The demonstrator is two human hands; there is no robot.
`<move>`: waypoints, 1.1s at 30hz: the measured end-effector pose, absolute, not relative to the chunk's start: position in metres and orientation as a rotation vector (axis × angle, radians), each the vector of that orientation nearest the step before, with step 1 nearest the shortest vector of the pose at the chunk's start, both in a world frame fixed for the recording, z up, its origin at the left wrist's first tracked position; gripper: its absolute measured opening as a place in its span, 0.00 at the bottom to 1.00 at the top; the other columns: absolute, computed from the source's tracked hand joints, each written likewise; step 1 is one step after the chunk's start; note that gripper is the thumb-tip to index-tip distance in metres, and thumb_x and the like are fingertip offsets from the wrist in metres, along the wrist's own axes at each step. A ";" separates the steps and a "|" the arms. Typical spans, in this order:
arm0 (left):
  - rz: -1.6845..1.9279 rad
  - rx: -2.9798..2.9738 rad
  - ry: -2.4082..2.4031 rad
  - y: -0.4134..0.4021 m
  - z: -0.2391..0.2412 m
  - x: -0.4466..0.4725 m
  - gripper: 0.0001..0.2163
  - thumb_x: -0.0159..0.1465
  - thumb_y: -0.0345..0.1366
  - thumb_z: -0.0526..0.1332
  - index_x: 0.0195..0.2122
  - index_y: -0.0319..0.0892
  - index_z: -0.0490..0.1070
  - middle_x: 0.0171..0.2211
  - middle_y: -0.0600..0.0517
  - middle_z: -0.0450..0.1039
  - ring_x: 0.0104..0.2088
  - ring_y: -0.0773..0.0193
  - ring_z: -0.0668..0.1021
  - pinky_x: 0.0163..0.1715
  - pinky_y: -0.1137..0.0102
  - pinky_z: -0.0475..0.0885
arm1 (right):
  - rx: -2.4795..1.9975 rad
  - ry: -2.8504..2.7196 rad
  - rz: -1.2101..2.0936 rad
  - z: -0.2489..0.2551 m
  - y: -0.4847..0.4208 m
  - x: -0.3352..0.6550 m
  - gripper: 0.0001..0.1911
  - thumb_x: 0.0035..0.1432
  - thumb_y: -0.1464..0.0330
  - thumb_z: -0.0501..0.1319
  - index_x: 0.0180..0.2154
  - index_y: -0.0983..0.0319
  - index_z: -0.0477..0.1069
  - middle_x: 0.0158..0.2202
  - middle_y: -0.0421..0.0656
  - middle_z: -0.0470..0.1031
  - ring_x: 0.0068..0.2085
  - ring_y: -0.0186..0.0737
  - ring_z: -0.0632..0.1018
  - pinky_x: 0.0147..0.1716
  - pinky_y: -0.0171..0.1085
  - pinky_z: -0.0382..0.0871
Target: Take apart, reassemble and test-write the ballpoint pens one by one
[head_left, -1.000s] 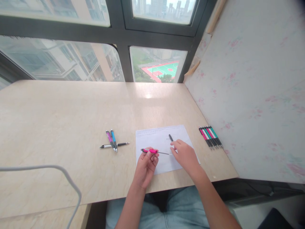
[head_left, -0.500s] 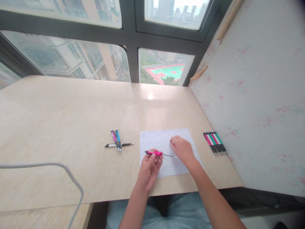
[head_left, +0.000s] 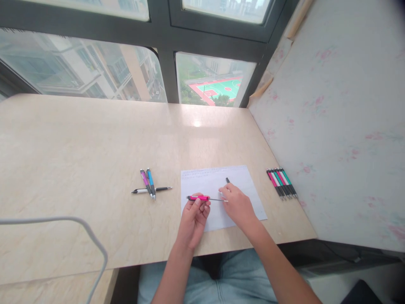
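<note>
My left hand (head_left: pixel 195 215) is closed around the pink barrel of a pen (head_left: pixel 199 198), its black clip end to the left. A thin refill (head_left: pixel 217 199) sticks out of the barrel to the right, with its tip beside my right hand. My right hand (head_left: pixel 238 204) hovers over the paper with curled fingers. Past its knuckles pokes a short black pen grip (head_left: pixel 227 180), which seems held in the fingers; most of it is hidden. Beneath both hands lies a white sheet of paper (head_left: pixel 193 181) with faint writing along its top.
To the left, a purple pen (head_left: pixel 145 179) and a blue pen (head_left: pixel 150 180) lie across a white-and-black pen (head_left: pixel 163 188). A row of several pink, white and green pens (head_left: pixel 281 182) lies near the right wall. A grey cable (head_left: pixel 91 236) arches over the desk's left front.
My right hand has shifted a little left and toward me, closer to the refill. The black grip now shows past its fingers. The view has tilted slightly down and right.
</note>
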State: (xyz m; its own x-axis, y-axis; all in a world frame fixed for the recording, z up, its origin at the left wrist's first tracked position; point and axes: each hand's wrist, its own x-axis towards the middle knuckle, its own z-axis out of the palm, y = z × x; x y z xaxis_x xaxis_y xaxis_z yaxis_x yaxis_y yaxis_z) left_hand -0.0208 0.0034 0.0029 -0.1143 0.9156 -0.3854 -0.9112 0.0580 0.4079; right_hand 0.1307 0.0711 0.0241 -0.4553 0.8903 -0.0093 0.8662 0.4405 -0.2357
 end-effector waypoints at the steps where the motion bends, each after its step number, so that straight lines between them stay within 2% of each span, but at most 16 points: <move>1: 1.552 0.007 0.666 0.004 0.003 -0.021 0.09 0.58 0.30 0.69 0.40 0.38 0.74 0.35 0.48 0.78 0.34 0.69 0.80 0.35 0.79 0.75 | -1.588 -2.585 0.309 0.024 0.070 0.127 0.12 0.61 0.75 0.55 0.44 0.57 0.71 0.42 0.44 0.74 0.43 0.42 0.75 0.29 0.34 0.62; 4: 1.553 0.008 0.666 0.004 0.002 -0.021 0.09 0.58 0.31 0.69 0.39 0.38 0.74 0.35 0.48 0.78 0.34 0.69 0.80 0.35 0.79 0.75 | -1.666 -2.593 0.307 0.022 0.068 0.118 0.14 0.60 0.78 0.53 0.42 0.58 0.71 0.40 0.45 0.74 0.40 0.42 0.75 0.27 0.34 0.60; 7: 1.552 0.011 0.665 0.004 0.002 -0.021 0.09 0.57 0.31 0.69 0.39 0.38 0.75 0.35 0.48 0.78 0.34 0.69 0.80 0.35 0.79 0.76 | -1.662 -2.495 0.376 0.022 0.067 0.118 0.16 0.57 0.79 0.53 0.44 0.60 0.70 0.40 0.47 0.74 0.40 0.44 0.75 0.29 0.36 0.63; 10: 1.564 0.001 0.669 0.004 0.002 -0.021 0.09 0.57 0.31 0.69 0.39 0.38 0.75 0.35 0.48 0.78 0.33 0.69 0.80 0.35 0.79 0.76 | -1.526 -2.291 0.575 0.029 0.064 0.128 0.14 0.56 0.78 0.54 0.42 0.60 0.71 0.38 0.45 0.74 0.39 0.41 0.74 0.36 0.38 0.66; 12: 1.570 -0.007 0.674 0.004 0.002 -0.021 0.09 0.57 0.31 0.69 0.39 0.39 0.75 0.35 0.48 0.78 0.33 0.69 0.80 0.35 0.79 0.76 | -1.451 -2.081 0.780 0.036 0.060 0.138 0.09 0.58 0.75 0.55 0.38 0.60 0.72 0.36 0.43 0.74 0.37 0.39 0.74 0.36 0.38 0.68; 15: 1.568 -0.008 0.683 0.004 0.002 -0.021 0.09 0.58 0.31 0.69 0.39 0.39 0.75 0.35 0.48 0.78 0.33 0.70 0.80 0.35 0.79 0.76 | -1.422 -1.665 1.129 0.048 0.052 0.152 0.05 0.59 0.66 0.60 0.37 0.60 0.72 0.35 0.43 0.75 0.36 0.39 0.75 0.30 0.35 0.68; 19: 1.567 0.007 0.691 0.003 0.001 -0.020 0.09 0.57 0.31 0.69 0.39 0.39 0.75 0.35 0.48 0.78 0.33 0.70 0.80 0.34 0.79 0.76 | -1.373 -1.268 1.369 0.059 0.039 0.156 0.09 0.56 0.62 0.65 0.36 0.60 0.72 0.29 0.40 0.74 0.30 0.35 0.74 0.24 0.32 0.64; 23: 1.565 0.030 0.696 0.003 0.002 -0.020 0.10 0.57 0.31 0.69 0.39 0.39 0.74 0.36 0.48 0.78 0.34 0.70 0.79 0.34 0.79 0.75 | -1.324 -1.225 1.417 0.060 0.033 0.149 0.09 0.54 0.63 0.67 0.35 0.60 0.74 0.28 0.40 0.75 0.29 0.34 0.74 0.23 0.32 0.64; 29: 1.564 0.055 0.714 0.002 0.004 -0.020 0.09 0.57 0.31 0.69 0.39 0.38 0.74 0.36 0.47 0.78 0.34 0.70 0.79 0.35 0.79 0.75 | -1.333 -1.341 1.307 0.058 0.030 0.143 0.09 0.55 0.61 0.66 0.36 0.60 0.75 0.33 0.43 0.78 0.34 0.39 0.76 0.33 0.36 0.71; 33: 1.561 0.055 0.713 0.002 0.005 -0.019 0.09 0.57 0.31 0.69 0.39 0.38 0.74 0.36 0.48 0.78 0.33 0.70 0.79 0.35 0.78 0.76 | -1.356 -1.408 1.236 0.058 0.029 0.144 0.11 0.56 0.60 0.65 0.37 0.60 0.75 0.34 0.45 0.78 0.36 0.41 0.77 0.35 0.39 0.72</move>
State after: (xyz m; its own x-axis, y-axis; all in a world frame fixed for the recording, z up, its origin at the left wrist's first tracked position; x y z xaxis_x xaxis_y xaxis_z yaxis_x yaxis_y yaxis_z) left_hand -0.0195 0.0020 0.0052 -0.1441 0.9147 -0.3775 -0.8844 0.0520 0.4638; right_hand 0.1436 0.0289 0.0584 -0.0994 0.9921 -0.0763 0.2041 -0.0547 -0.9774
